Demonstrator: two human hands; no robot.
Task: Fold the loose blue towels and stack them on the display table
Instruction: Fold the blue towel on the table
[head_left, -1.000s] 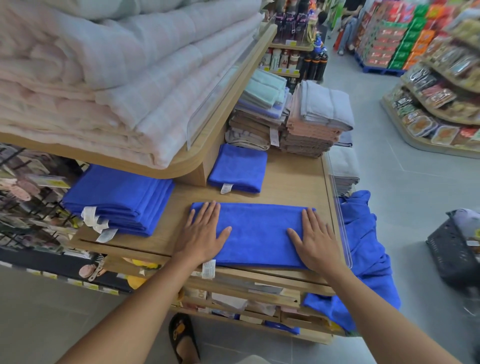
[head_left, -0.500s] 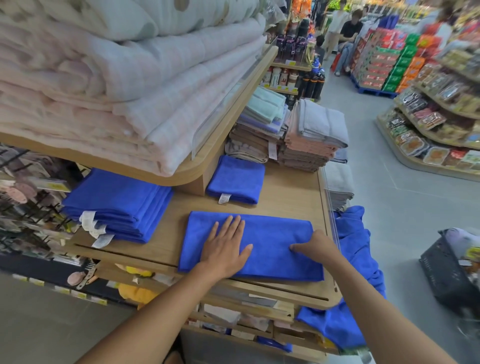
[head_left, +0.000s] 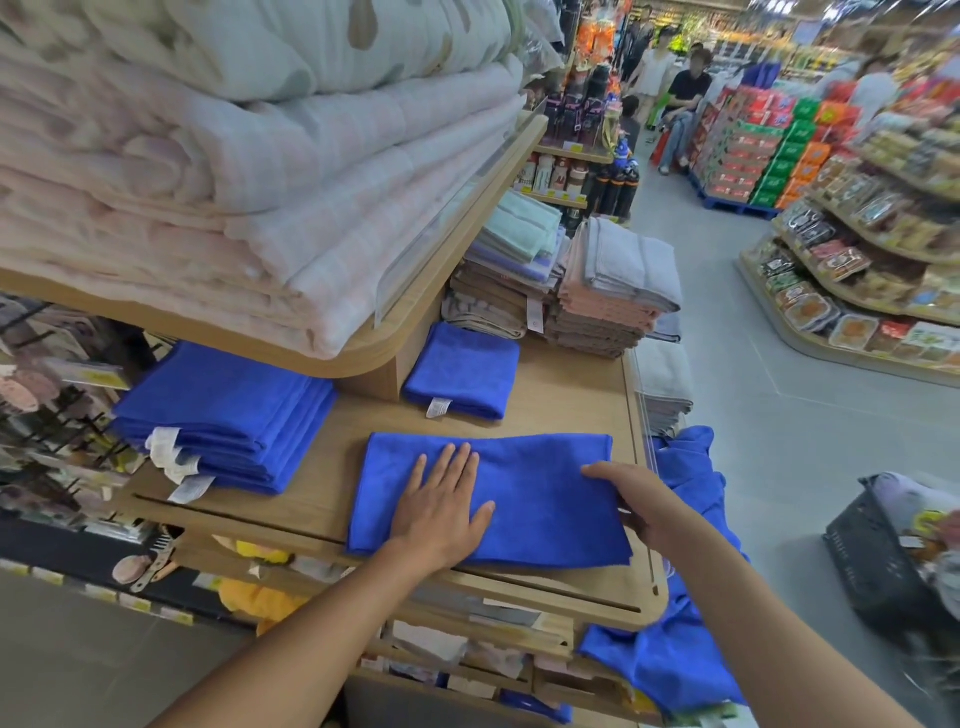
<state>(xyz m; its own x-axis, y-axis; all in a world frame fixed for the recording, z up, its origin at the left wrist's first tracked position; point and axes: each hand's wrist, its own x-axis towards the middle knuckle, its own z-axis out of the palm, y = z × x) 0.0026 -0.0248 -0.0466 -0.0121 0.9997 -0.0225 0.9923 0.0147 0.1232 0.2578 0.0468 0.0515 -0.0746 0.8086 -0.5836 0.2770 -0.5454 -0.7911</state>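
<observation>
On the bench (head_left: 571, 384), 1 folded blue towel (head_left: 540, 488) lies near the front edge: left hand (head_left: 441, 506) pressed flat on its middle, fingers straight; right hand (head_left: 641, 501) curled around its right edge.

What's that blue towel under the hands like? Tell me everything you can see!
The bright blue fuzzy towel looks soft, like microfibre. It is folded into a long, flat rectangle and lies crosswise near the front of the light wooden display table. The left hand presses flat on its left half, fingers straight. The right hand grips its right end, thumb on top. No label shows on it.
</observation>
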